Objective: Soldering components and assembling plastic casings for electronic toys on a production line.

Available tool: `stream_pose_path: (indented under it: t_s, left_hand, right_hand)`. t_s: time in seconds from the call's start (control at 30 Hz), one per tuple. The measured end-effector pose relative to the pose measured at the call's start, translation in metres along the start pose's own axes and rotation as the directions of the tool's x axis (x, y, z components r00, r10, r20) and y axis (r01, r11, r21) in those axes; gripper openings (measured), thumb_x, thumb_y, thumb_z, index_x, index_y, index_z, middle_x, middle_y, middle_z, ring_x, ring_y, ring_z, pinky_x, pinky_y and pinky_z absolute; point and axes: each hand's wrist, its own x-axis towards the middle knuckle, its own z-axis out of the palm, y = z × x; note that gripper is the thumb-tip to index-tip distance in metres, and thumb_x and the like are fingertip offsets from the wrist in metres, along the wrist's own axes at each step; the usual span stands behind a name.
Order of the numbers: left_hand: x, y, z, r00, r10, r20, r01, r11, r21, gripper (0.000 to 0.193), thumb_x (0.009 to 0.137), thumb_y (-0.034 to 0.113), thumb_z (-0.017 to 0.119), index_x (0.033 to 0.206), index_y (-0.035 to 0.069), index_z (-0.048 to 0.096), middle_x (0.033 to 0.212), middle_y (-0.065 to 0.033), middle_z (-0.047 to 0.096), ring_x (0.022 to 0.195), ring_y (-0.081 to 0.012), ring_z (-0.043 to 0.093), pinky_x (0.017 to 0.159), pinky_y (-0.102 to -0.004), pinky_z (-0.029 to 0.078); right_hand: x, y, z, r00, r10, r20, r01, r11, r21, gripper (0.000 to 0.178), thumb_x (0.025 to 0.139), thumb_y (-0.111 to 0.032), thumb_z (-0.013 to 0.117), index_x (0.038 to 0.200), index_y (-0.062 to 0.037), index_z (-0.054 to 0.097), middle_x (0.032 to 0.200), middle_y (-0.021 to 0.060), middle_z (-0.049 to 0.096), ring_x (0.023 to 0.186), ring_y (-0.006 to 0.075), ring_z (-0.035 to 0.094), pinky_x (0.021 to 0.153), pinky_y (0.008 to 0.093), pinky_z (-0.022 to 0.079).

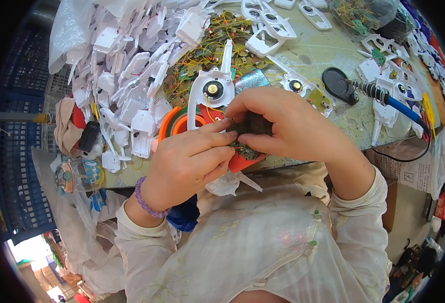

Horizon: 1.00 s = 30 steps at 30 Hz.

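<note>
My left hand (pixel 192 156), with a purple bead bracelet (pixel 149 202) on its wrist, meets my right hand (pixel 283 126) at the table's near edge. The fingertips of both are curled together over something small and dark that they mostly hide. Just beyond them lies a white plastic housing (pixel 196 98) with a round speaker (pixel 213 90) in it and a thin yellow wire. An orange ring-shaped thing (pixel 166 123) and a red piece (pixel 243 162) show around and under my hands. Below the left fingers, another white plastic part (pixel 222 185) hangs near my lap.
White plastic housings (pixel 126 76) are heaped at the left. Behind my hands is a pile of green circuit boards (pixel 222 30) with yellow wires. A blue-handled soldering iron (pixel 404 108) rests in its coil holder at the right, beside a black round dish (pixel 336 81).
</note>
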Motion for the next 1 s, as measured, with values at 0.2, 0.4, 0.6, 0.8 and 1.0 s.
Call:
stream_pose_path:
  t_s: [0.2, 0.4, 0.6, 0.8, 1.0]
  left_hand:
    - [-0.003, 0.0, 0.0, 0.999, 0.027, 0.023, -0.027, 0.999, 0.017, 0.019, 0.069, 0.006, 0.07, 0.087, 0.003, 0.065, 0.096, -0.0084, 0.066, 0.097, -0.0268, 0.065, 0.07, -0.032, 0.054]
    - [-0.003, 0.002, 0.002, 0.996, 0.083, 0.039, -0.086, 0.992, 0.094, 0.019, 0.07, 0.006, 0.065, 0.089, 0.003, 0.064, 0.098, -0.0091, 0.065, 0.097, -0.0257, 0.065, 0.064, -0.0299, 0.053]
    - [0.0, 0.005, -0.002, 0.996, 0.07, 0.055, -0.074, 0.993, 0.09, 0.024, 0.064, 0.002, 0.072, 0.087, 0.002, 0.065, 0.095, -0.0106, 0.067, 0.094, -0.0281, 0.066, 0.066, -0.0318, 0.055]
    - [0.002, 0.006, -0.006, 0.992, 0.096, 0.086, -0.107, 0.987, 0.124, 0.02, 0.067, 0.005, 0.062, 0.086, -0.002, 0.064, 0.097, -0.0129, 0.064, 0.095, -0.0288, 0.065, 0.069, -0.0327, 0.055]
    - [0.001, 0.005, -0.005, 0.989, 0.124, 0.082, -0.136, 0.979, 0.153, 0.019, 0.067, 0.006, 0.062, 0.086, 0.0, 0.064, 0.098, -0.0125, 0.064, 0.095, -0.0268, 0.065, 0.068, -0.0313, 0.055]
  right_hand:
    - [-0.003, 0.001, 0.002, 1.0, 0.013, -0.022, -0.013, 0.999, 0.033, 0.028, 0.069, -0.01, 0.065, 0.096, -0.0045, 0.057, 0.087, 0.0123, 0.061, 0.084, 0.0311, 0.059, 0.071, 0.0391, 0.048]
    - [-0.012, 0.006, -0.001, 0.975, -0.18, -0.128, 0.175, 0.983, -0.053, 0.03, 0.071, -0.002, 0.068, 0.1, -0.0041, 0.06, 0.091, 0.0097, 0.061, 0.083, 0.0251, 0.06, 0.077, 0.0345, 0.047]
    - [-0.088, 0.0, -0.006, 0.647, -0.159, -0.746, 0.123, 0.987, -0.103, 0.015, 0.079, 0.005, 0.057, 0.093, -0.0001, 0.055, 0.082, 0.0105, 0.057, 0.072, 0.0175, 0.052, 0.064, 0.0268, 0.043]
    - [-0.145, 0.028, -0.015, 0.084, 0.291, -0.953, -0.011, 0.957, 0.291, 0.035, 0.084, 0.0, 0.062, 0.112, -0.0018, 0.041, 0.076, 0.0021, 0.048, 0.063, 0.0066, 0.042, 0.056, 0.0194, 0.034]
    - [-0.138, 0.035, -0.068, 0.166, 0.227, -0.96, -0.37, 0.916, 0.153, 0.03, 0.083, -0.011, 0.069, 0.108, -0.0008, 0.056, 0.082, -0.0001, 0.057, 0.071, 0.0051, 0.048, 0.064, 0.0192, 0.039]
